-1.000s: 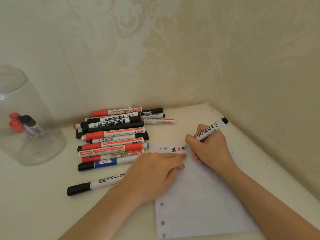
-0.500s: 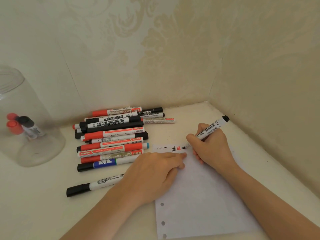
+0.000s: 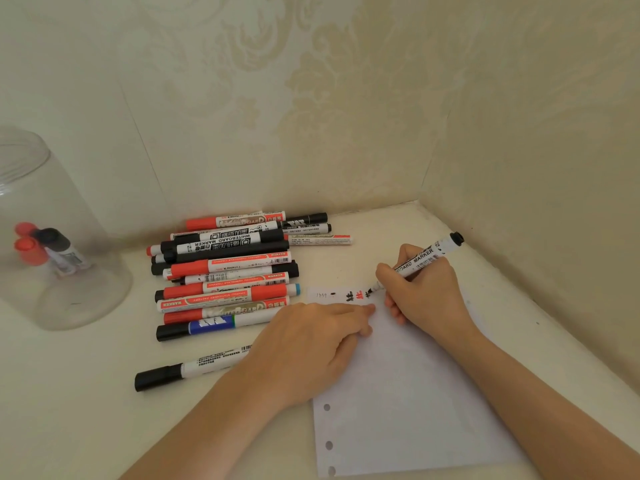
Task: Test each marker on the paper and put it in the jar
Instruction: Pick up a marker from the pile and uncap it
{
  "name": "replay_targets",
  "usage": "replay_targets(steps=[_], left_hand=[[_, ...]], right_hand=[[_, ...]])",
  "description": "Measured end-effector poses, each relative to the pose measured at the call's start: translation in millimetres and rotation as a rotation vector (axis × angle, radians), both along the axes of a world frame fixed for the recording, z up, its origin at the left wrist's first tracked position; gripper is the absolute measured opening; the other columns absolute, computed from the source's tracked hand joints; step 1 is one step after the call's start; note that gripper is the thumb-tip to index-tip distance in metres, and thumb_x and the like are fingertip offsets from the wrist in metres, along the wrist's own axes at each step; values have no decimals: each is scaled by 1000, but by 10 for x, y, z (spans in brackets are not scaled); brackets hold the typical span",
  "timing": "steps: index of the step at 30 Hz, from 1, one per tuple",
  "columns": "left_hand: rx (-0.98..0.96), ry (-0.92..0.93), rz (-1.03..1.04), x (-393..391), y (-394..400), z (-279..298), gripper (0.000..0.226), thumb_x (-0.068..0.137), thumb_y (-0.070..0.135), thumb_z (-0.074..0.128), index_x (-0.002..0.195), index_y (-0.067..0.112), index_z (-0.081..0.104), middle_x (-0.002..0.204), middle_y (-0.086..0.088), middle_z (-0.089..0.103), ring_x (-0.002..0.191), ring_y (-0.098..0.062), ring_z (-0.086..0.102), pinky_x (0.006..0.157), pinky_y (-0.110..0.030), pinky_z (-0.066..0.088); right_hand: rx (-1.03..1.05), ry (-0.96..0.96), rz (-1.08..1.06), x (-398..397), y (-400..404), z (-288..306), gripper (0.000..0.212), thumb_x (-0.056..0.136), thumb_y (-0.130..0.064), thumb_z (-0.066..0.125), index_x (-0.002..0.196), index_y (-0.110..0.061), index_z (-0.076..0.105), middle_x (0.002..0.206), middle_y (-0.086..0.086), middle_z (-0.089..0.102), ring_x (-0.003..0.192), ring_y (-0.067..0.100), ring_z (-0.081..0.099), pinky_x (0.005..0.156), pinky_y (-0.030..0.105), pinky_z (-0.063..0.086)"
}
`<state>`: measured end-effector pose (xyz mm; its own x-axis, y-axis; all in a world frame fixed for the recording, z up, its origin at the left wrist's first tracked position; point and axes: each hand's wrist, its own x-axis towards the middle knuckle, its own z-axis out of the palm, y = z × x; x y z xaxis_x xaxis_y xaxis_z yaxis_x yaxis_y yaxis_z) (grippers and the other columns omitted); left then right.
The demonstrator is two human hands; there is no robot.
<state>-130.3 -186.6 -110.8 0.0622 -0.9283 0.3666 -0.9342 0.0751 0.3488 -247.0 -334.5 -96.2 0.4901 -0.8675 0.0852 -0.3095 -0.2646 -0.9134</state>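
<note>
Jar [image 3: 52, 237]: far left, upright, three markers inside; well apart from both hands.
Left hand [image 3: 311, 344]: nearer the jar; lies flat, fingers relaxed, pressing the paper [image 3: 408, 393].
Right hand [image 3: 422, 296]: grips the marker [image 3: 426, 258], tip on the paper, long axis slanting up-right, away from the jar.

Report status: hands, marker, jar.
Right hand grips black whiteboard marker, tip on white paper. Left hand presses paper. Clear jar unobstructed.
</note>
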Motion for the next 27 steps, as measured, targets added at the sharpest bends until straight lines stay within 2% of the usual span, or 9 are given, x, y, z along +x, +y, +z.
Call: replay_targets(steps=[2,9,12,15,17,19,21,24,27], left_hand=[[-7,1,-2,1,4,-1,33,88,28,37,94,31,69,124,26,62,92,-4,58,55,-20,50],[14,9,-2,0,17,-11,37,88,30,33,96,32,68,126,28,60,84,-4,66,59,-24,52],[1,17,9,1,7,-9,38,89,31,30,99,32,66,124,27,61,85,-4,65,61,-26,52],[-78,134,33,-7,3,8,31,93,25,34,104,28,63,100,20,64,70,-2,59,58,-29,49],[-133,267,63,-31,28,54,23,96,18,44,107,26,63,78,23,58,59,3,50,53,-18,37],[-123,361,64,-54,74,122,23,97,21,44,111,27,61,67,18,53,59,-1,49,55,-18,31],[-84,402,50,-58,118,206,26,98,27,33,113,31,53,63,8,48,67,-6,51,61,-26,37],[-21,452,108,-13,131,360,24,103,26,26,114,31,47,71,13,45,73,1,48,65,-21,33],[55,486,168,64,179,485,28,105,24,30,129,24,44,100,12,48,92,-1,48,79,-15,34]], right_hand=[[1,-1,-1,6,0,-4,29,85,-10,63,66,-6,42,43,7,58,34,19,51,37,22,40],[-14,-7,-2,8,-15,-15,31,82,-8,63,62,-9,40,40,6,53,31,17,47,35,20,35],[50,-157,-87,-15,-42,7,32,86,-7,63,61,-10,43,40,4,51,32,17,42,35,22,33],[182,-291,-133,-39,-65,46,38,94,-17,64,62,-13,45,39,3,46,32,15,36,33,20,28],[219,-320,-115,-52,-46,63,35,95,-18,65,66,-13,45,40,2,45,32,14,36,32,20,27],[241,-337,-96,-63,-26,74,32,95,-15,65,70,-12,45,41,1,46,33,14,37,32,20,28],[248,-301,-75,-61,-8,100,29,94,-14,67,73,-12,47,43,1,49,35,13,40,33,21,31],[285,-253,-36,-43,13,208,23,93,-18,70,79,-12,53,52,4,54,40,12,45,37,21,36],[362,-254,54,-74,99,394,19,93,-30,69,87,-15,58,64,7,58,50,14,53,42,23,39]])
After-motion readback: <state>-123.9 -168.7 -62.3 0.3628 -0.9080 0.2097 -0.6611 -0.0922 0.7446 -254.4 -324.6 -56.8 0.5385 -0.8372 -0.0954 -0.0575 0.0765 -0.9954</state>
